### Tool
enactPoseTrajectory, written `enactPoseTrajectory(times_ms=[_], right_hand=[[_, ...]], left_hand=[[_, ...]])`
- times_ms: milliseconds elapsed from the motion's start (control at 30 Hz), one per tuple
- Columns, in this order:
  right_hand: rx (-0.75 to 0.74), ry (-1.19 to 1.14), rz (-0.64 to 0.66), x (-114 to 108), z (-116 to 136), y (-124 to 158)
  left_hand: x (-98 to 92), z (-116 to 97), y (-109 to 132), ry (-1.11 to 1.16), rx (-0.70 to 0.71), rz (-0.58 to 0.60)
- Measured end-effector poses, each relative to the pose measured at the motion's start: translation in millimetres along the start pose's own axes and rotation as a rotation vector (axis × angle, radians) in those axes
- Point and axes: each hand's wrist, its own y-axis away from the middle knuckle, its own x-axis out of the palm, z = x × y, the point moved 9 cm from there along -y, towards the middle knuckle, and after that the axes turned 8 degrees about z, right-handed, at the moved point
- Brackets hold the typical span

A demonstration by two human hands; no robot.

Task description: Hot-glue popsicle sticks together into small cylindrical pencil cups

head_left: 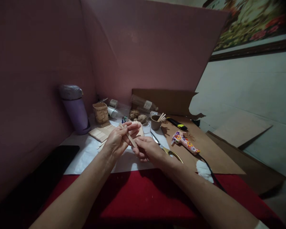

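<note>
A flat wooden craft stick (131,140) slants between my two hands above the white paper. My left hand (118,136) grips its upper part with the thumb across it, palm turned up. At its lower end my right hand (146,148) pinches it between thumb and fingers. Behind the hands lies a pale wooden piece (138,127), partly hidden by my fingers. Left of them, a mat of craft sticks (101,133) rests on the paper, with some loose sticks beside it. Gold-handled scissors (169,152) lie just beyond my right wrist.
A brown pot (155,123) holds several sticks. Twine balls (142,119), plastic bottles (143,102) and a woven-looking cup (100,113) stand behind. On the cardboard (212,159) lie a glue gun (184,142) and a cutter knife (176,123). A purple tumbler (75,114) stands left.
</note>
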Motion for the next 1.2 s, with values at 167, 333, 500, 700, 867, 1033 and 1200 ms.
enactPoseTrajectory(times_ms=[167, 333, 500, 700, 867, 1033, 1200], right_hand=[[-0.007, -0.058, 0.079, 2.7, 2.1, -2.2], [-0.025, -0.054, 0.107, 4.1, 0.5, -4.3], [-0.027, -0.075, 0.114, 3.0, -3.0, -6.6], [-0.093, 0.061, 0.089, 4.9, 2.7, -3.7], [-0.137, 0.233, -0.028, -0.3, 5.2, -2.5], [-0.142, 0.236, 0.026, 3.4, 4.9, -4.2], [-0.141, 0.223, 0.064, 5.5, 4.8, -5.0]], left_hand=[[-6.0, 2.9, -3.5, 0.03, -0.014, 0.007], [-12.1, 4.4, -6.2, 0.039, -0.012, -0.028], [-12.5, 1.9, -4.6, 0.029, 0.008, -0.067], [-14.5, 0.8, -2.1, 0.039, 0.019, -0.129], [-11.1, -0.4, -1.6, 0.05, 0.035, -0.102], [-11.7, -2.2, 0.7, 0.024, 0.03, -0.129], [-13.3, -4.0, 0.1, 0.02, 0.041, -0.145]])
